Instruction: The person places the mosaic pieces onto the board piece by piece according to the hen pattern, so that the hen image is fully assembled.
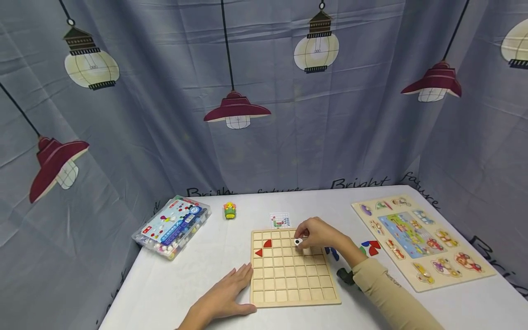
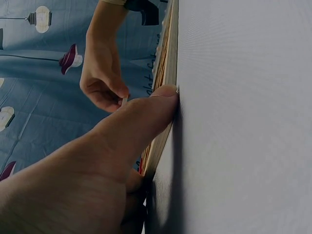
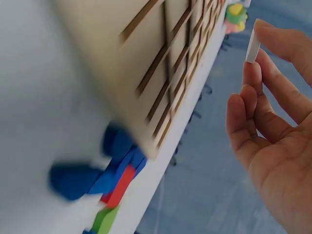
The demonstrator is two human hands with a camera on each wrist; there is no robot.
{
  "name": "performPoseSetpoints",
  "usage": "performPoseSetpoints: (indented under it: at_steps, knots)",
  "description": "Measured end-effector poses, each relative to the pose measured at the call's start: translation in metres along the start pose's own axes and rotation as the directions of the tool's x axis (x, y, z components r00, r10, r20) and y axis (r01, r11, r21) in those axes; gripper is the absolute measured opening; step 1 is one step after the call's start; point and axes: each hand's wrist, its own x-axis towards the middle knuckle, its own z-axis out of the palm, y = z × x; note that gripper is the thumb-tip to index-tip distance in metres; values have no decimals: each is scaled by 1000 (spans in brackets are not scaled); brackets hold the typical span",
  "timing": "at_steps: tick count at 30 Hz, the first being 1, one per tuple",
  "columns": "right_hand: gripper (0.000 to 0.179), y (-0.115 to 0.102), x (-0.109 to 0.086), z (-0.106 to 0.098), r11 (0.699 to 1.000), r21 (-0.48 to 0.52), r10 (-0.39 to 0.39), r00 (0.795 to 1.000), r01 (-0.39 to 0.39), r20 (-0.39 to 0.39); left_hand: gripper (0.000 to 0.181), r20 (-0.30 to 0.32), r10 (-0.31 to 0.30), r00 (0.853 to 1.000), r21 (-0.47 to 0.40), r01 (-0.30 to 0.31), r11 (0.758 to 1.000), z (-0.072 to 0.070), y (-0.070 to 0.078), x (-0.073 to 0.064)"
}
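Observation:
A wooden grid board [image 1: 290, 284] lies on the white table. Two red pieces sit in its upper left cells: a quarter-round piece [image 1: 267, 243] and a triangle [image 1: 259, 252]. My right hand [image 1: 316, 232] pinches a small white tile [image 1: 298, 241] with a black dot between thumb and fingers, over the upper right of the grid. Seen edge-on in the right wrist view, the tile [image 3: 253, 46] is thin and held above the board. My left hand [image 1: 226, 295] rests along the board's left edge, fingers extended, its thumb [image 2: 156, 105] touching the side near the front corner.
Behind the board lies a small printed pattern card [image 1: 280, 220]. Blue pieces [image 1: 333, 253] and red pieces [image 1: 373, 248] lie to its right, near a picture puzzle board [image 1: 425, 243]. Back left are a clear plastic case [image 1: 173, 227] and a small toy figure [image 1: 229, 210].

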Motion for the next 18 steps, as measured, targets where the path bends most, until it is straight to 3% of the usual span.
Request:
performPoseSetpoints:
  at_steps: [10, 18]
  knots:
    - [18, -33, 19, 16, 998, 12, -61, 997, 61, 39, 95, -12, 12, 1000, 22, -12, 1000, 0, -1, -1]
    - [15, -47, 34, 35, 994, -49, -92, 993, 96, 77, 94, -30, 27, 999, 39, -26, 999, 1, -2, -1]
